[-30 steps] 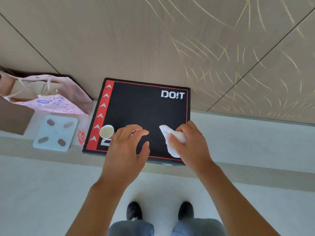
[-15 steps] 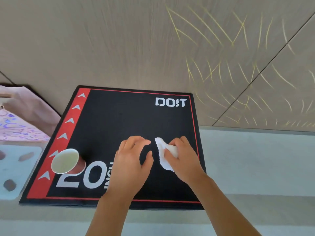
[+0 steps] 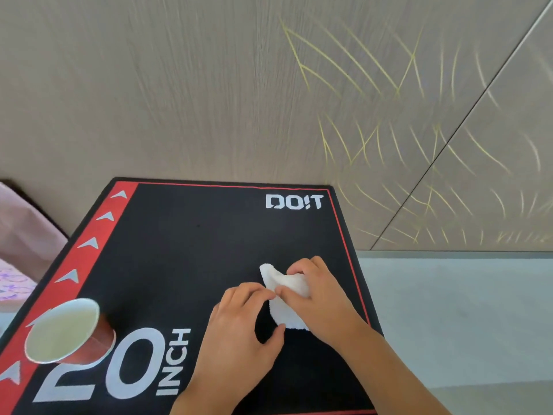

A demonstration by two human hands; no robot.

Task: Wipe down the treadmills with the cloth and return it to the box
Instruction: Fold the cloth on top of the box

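A black box (image 3: 185, 250) with a red left stripe, white arrows and the print "DO!T" and "20 INCH" fills the lower middle of the head view. On its top, near the right edge, lies a small white cloth (image 3: 282, 298). My right hand (image 3: 321, 301) grips the cloth from the right, fingers curled over its upper fold. My left hand (image 3: 239, 333) is beside it on the left, fingertips meeting the cloth's left edge and thumb near its lower corner. No treadmill is in view.
A paper cup (image 3: 64, 330), brown outside and pale inside, stands on the box's near-left part. A pink bag (image 3: 24, 244) sits to the left of the box. A beige wood-grain wall (image 3: 269, 85) rises behind; grey floor (image 3: 449, 310) lies to the right.
The view has moved closer to the box. Both hands came together on the cloth; my left fingertips now touch its edge.
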